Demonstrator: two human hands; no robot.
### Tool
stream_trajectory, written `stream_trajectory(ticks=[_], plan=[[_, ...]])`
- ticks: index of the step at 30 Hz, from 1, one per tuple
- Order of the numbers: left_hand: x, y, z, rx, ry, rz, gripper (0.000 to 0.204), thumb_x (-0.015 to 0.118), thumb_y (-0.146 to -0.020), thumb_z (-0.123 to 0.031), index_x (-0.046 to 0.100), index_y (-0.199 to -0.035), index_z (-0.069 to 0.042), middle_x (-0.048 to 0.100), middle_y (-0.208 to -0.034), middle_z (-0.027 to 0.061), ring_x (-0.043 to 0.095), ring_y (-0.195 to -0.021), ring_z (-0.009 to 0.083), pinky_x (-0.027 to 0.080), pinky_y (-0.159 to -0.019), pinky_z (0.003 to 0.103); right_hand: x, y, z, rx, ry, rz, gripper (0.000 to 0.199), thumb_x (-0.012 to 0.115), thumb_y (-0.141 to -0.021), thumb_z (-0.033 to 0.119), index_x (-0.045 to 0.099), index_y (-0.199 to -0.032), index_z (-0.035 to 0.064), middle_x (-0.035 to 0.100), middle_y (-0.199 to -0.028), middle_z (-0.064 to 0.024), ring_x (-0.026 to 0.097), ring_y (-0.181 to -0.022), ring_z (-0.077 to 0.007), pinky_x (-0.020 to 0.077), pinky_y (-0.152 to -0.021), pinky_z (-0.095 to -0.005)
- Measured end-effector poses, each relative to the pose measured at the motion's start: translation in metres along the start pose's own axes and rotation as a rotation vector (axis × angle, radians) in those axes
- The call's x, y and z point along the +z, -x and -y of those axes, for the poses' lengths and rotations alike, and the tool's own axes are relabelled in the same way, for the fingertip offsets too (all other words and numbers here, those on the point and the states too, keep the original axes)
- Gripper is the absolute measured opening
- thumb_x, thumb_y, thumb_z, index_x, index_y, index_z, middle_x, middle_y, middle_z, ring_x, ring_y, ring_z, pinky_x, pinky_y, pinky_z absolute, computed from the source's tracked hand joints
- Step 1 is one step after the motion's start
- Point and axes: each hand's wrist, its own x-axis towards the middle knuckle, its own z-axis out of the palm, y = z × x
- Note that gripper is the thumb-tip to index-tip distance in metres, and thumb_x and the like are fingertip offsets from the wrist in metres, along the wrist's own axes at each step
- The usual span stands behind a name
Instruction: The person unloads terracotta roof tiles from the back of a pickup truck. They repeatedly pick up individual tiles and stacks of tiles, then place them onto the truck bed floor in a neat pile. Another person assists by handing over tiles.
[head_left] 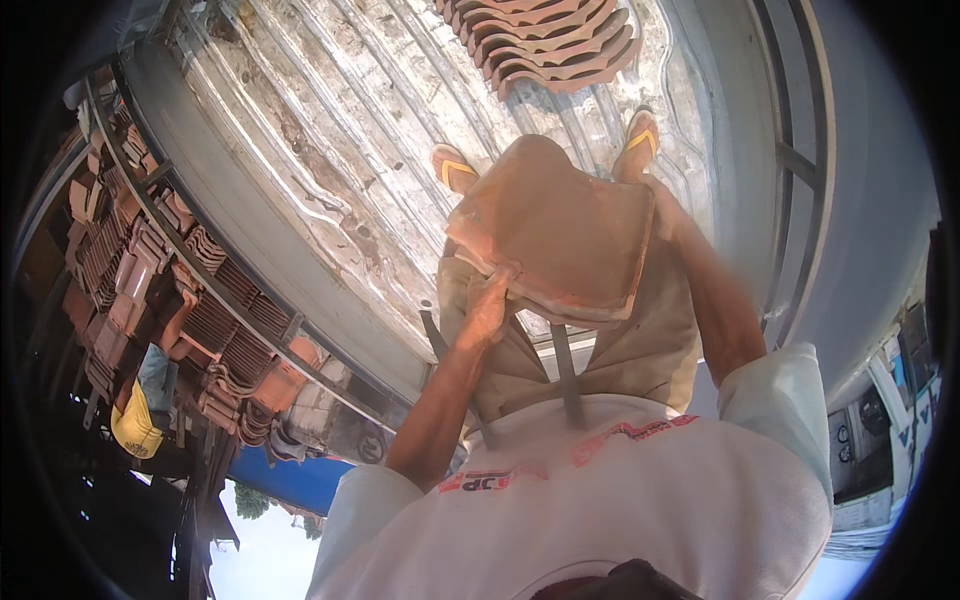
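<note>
A reddish-brown clay roof tile (560, 225) with a curved, wavy shape lies between my two hands, in front of my legs. Its lower edge looks doubled, so I cannot tell whether it is one tile or more. My left hand (490, 303) grips its near left edge, thumb on top. On the opposite side, my right hand (665, 207) is closed around the tile's right edge, its fingers partly hidden. Beyond my feet, several similar tiles stand in a row (545, 45) on the metal truck bed (330, 150).
My sandalled feet (455, 168) stand on the ribbed bed. Metal side rails (805, 150) bound it. Outside on the left, stacks of clay tiles (225, 310) fill racks, and a person in a yellow cap (137, 425) is among them. A vehicle (880, 420) stands at the right.
</note>
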Motion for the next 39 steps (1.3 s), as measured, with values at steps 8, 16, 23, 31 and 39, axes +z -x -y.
stream_trajectory(ticks=[8,16,23,31,39], plan=[[0.149,-0.188,0.04,0.317,0.485,-0.207,0.05,0.062,-0.087,-0.005,0.041,-0.132,-0.001,0.055,-0.116,0.0099,0.061,-0.102,0.021,0.053,-0.089,0.036,0.007,-0.083,0.103,-0.216,-0.214,0.239,0.068,0.036,-0.101,0.059,0.047,-0.141,0.0051,0.053,-0.138,-0.0152,0.052,-0.125,-0.0288,0.0433,-0.106,-0.0425],[0.189,-0.244,-0.002,0.393,0.45,-0.375,0.05,0.065,-0.093,-0.018,0.044,-0.133,0.002,0.056,-0.122,0.0129,0.059,-0.108,0.0213,0.053,-0.087,0.035,0.016,-0.154,0.179,-0.298,0.051,0.247,0.037,0.045,-0.102,0.032,0.056,-0.125,0.0055,0.065,-0.114,-0.0087,0.064,-0.104,-0.0222,0.0557,-0.087,-0.036],[0.164,-0.259,-0.01,0.37,0.137,-0.237,0.078,0.056,-0.096,-0.055,0.031,-0.144,0.002,0.052,-0.131,0.019,0.06,-0.114,0.0272,0.057,-0.088,0.041,-0.033,-0.193,0.199,-0.488,0.455,0.366,0.034,0.044,-0.102,0.024,0.05,-0.129,0.0031,0.062,-0.12,-0.0094,0.063,-0.105,-0.022,0.0568,-0.087,-0.0345],[0.148,-0.259,-0.017,0.432,0.069,-0.09,0.075,0.059,-0.095,-0.051,0.038,-0.14,0.005,0.055,-0.129,0.0188,0.06,-0.113,0.0239,0.053,-0.089,0.036,0.016,-0.153,0.224,-0.296,-0.04,-0.02,0.06,0.036,-0.103,0.051,0.039,-0.143,0.0066,0.049,-0.14,-0.0136,0.051,-0.124,-0.025,0.0433,-0.106,-0.0398],[0.154,-0.273,-0.001,0.532,0.107,-0.274,0.066,0.067,-0.089,-0.046,0.054,-0.127,0.006,0.065,-0.114,0.0277,0.064,-0.106,0.0369,0.049,-0.09,0.042,0.014,-0.154,0.217,-0.275,0.059,-0.111,0.068,0.032,-0.101,0.056,0.031,-0.146,0.0053,0.039,-0.145,-0.0172,0.042,-0.13,-0.0298,0.0381,-0.109,-0.0449]])
